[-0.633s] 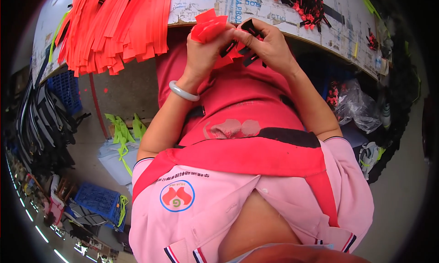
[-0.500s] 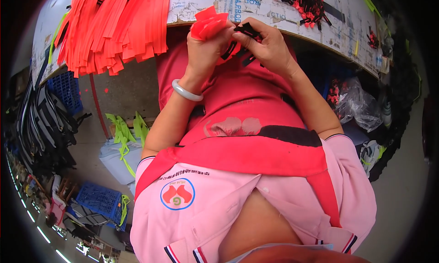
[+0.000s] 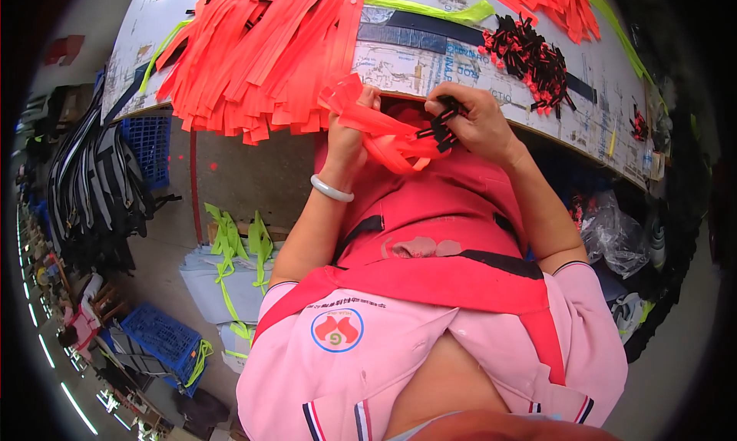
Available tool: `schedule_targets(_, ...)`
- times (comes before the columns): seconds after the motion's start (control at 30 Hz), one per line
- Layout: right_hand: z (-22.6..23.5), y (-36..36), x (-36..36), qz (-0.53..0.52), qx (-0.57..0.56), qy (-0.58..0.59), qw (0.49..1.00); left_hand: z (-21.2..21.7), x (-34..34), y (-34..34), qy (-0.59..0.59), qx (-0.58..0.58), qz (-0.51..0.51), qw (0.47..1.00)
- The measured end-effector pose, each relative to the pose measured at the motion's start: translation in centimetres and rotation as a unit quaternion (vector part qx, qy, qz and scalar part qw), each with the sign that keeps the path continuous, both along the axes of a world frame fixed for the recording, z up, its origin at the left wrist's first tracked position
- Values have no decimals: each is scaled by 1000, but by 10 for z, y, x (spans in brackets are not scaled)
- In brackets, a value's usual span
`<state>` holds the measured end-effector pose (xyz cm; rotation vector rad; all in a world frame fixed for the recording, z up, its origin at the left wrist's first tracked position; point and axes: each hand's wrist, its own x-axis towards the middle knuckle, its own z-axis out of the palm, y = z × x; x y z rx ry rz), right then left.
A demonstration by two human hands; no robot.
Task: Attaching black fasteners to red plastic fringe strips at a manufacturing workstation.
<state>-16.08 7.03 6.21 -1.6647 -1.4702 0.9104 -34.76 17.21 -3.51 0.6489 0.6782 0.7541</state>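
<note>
My left hand (image 3: 347,143), wearing a pale bangle (image 3: 332,189), is closed round several bright red-orange fabric strips (image 3: 398,145). They loop down and across towards the right, in front of my apron. My right hand (image 3: 485,126) pinches a small bunch of black strap pieces (image 3: 441,132) with slots in them. These black pieces meet the right end of the strips; whether they are joined to them I cannot tell. Both hands are at the table's near edge, just above my lap. A large pile of similar red-orange strips (image 3: 269,65) hangs over that edge to the left.
On the worn white table (image 3: 395,71) lie a heap of small black-and-red pieces (image 3: 530,57) and a yellow-green band (image 3: 437,9). More red strips (image 3: 549,3) lie at the back right. Below left hang black-and-grey straps (image 3: 100,188); a blue crate (image 3: 165,337) sits on the floor.
The red strips, bunched up in my left hand before, now hang in a loop towards my right hand. My hands have moved apart. The view has shifted, showing more of the table.
</note>
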Motion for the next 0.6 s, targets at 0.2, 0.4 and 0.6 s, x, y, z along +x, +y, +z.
schedule_targets(0.2,19,38,-5,36,-111,75,990,15,-12,10,-152,-114,-38,981)
schedule_targets(0.4,-28,7,-19,47,-166,182,968,10,-13,23,-176,-138,-17,974)
schedule_targets(0.6,-43,2,-28,-150,-43,197,968,15,-7,11,-138,-104,-56,983)
